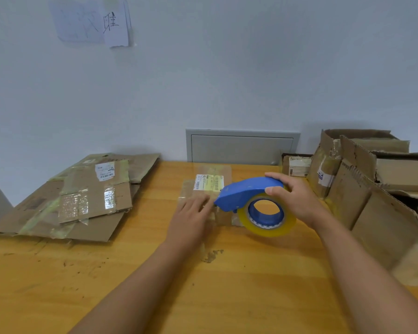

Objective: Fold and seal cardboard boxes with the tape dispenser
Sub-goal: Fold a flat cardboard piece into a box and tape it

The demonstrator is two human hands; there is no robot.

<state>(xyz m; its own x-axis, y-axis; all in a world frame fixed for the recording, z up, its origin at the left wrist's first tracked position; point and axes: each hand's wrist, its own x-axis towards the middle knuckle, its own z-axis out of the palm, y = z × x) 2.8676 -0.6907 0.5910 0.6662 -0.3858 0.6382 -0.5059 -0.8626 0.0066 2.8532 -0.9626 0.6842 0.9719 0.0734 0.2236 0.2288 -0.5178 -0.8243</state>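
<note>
Item: small cardboard box (206, 189), mid-tabletop toward the far edge, pressed flat under the straight fingers of the left hand (191, 213). Right hand (297, 201) grips the blue tape dispenser (249, 191) at the box's right end. Risk: box sliding, leaving the tape crooked or wrinkled.

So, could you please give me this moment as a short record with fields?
surface: wooden table
work piece: small taped box with a label, at the table's middle
left hand: left hand lies flat on the box, fingers straight
right hand: right hand grips the blue tape dispenser, its front end at the box
left side: flattened cardboard, stacked
right side: open boxes standing
</note>
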